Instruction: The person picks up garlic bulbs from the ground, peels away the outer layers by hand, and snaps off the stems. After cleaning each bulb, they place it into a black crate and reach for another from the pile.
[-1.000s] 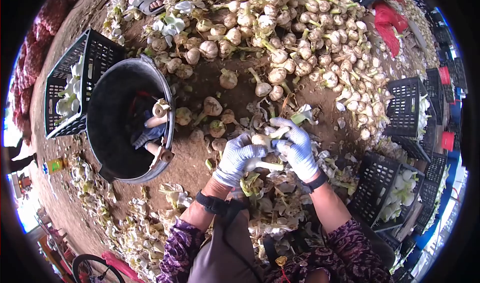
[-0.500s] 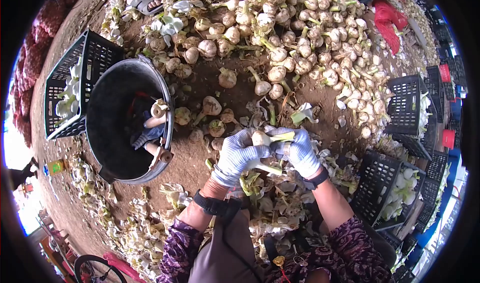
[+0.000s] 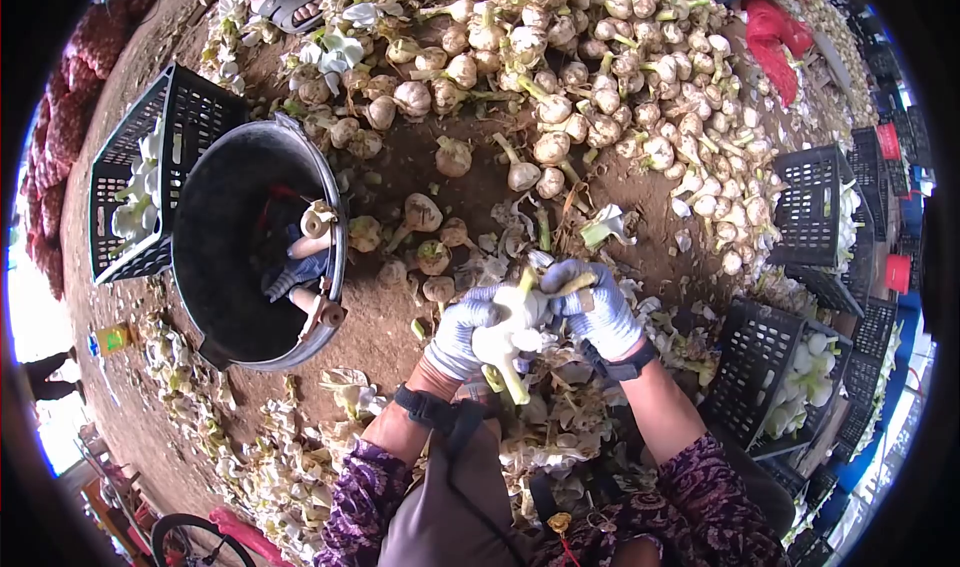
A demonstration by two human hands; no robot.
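Observation:
My left hand [image 3: 458, 335], in a white and grey striped glove, is closed around white garlic bulbs [image 3: 508, 339]. One green stem points up from them and another points down towards my lap. Close by on the right, my right hand [image 3: 606, 319], gloved alike, has its fingers closed on a yellowish strip of garlic husk [image 3: 573, 286]. The fingertips of this hand are right beside the bulbs; whether they touch cannot be made out. Beneath both hands lie heaped garlic peelings [image 3: 560, 417].
A large pile of unpeeled garlic [image 3: 600, 97] spreads ahead. At left stand a black bucket [image 3: 215, 257] with gloves and wooden-looking handles inside, and a black crate [image 3: 205, 107]. More crates [image 3: 755, 362] line the right. A person's sandalled foot [image 3: 290, 7] is at the top.
The garlic bulbs have turned in my left hand, their stems swinging from pointing right to up and down. My right hand has drawn slightly away, with a strip of husk in its fingers.

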